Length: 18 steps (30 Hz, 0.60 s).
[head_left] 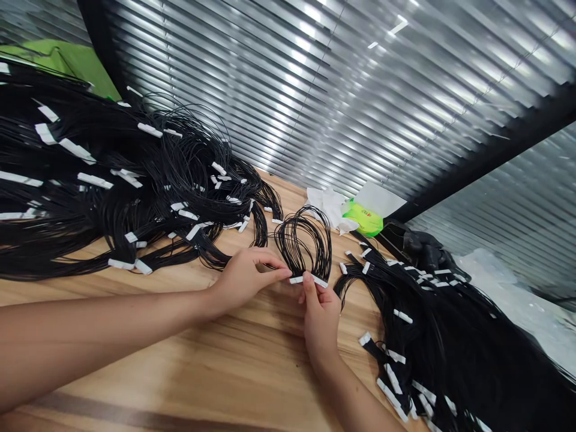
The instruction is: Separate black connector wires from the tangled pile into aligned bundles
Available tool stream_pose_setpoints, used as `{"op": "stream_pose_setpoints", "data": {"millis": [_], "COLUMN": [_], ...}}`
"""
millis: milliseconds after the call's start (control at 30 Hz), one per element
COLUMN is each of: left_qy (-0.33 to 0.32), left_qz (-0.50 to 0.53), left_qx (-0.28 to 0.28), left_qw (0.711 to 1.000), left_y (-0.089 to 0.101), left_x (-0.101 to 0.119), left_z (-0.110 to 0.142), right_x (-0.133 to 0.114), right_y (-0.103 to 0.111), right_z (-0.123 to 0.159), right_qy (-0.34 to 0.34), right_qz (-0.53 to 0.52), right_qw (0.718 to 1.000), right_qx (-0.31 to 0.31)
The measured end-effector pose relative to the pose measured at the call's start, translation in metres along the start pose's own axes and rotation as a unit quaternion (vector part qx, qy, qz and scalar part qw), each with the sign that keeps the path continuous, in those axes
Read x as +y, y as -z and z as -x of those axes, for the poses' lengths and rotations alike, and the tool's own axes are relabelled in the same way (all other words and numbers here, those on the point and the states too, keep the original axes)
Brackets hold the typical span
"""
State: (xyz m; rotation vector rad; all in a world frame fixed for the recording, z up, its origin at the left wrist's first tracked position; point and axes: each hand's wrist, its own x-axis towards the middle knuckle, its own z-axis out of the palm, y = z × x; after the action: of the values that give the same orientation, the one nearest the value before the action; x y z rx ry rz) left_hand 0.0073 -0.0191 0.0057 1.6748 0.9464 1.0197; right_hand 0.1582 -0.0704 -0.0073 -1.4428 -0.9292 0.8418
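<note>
A wire harness of thin black wires, looped into a rounded bundle, stands up between my hands over the table. White connectors sit along its lower side. My right hand pinches the connector part, with the thumb on the front. Close by on the left, my left hand has its thumb and forefinger nearly together at the left end of the white connectors. Whether a wire lies between those fingertips is too small to make out.
A large heap of black harnesses with white connectors covers the left side. Another pile lies at the right. White tissue and a bright green packet lie at the back of the wooden table, before a corrugated metal wall.
</note>
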Motion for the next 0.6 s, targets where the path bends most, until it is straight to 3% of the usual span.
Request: {"op": "stream_pose_setpoints", "data": {"millis": [600], "left_qy": [0.005], "left_qz": [0.005], "left_qx": [0.028], "left_qw": [1.000], "left_y": [-0.0019], "left_x": [-0.0042], "left_z": [0.0009], "right_x": [0.0038], "right_y": [0.0010], "right_z": [-0.0010], "right_qy": [0.007], "right_qz": [0.013], "right_qw": [1.000], "right_qx": [-0.001]}}
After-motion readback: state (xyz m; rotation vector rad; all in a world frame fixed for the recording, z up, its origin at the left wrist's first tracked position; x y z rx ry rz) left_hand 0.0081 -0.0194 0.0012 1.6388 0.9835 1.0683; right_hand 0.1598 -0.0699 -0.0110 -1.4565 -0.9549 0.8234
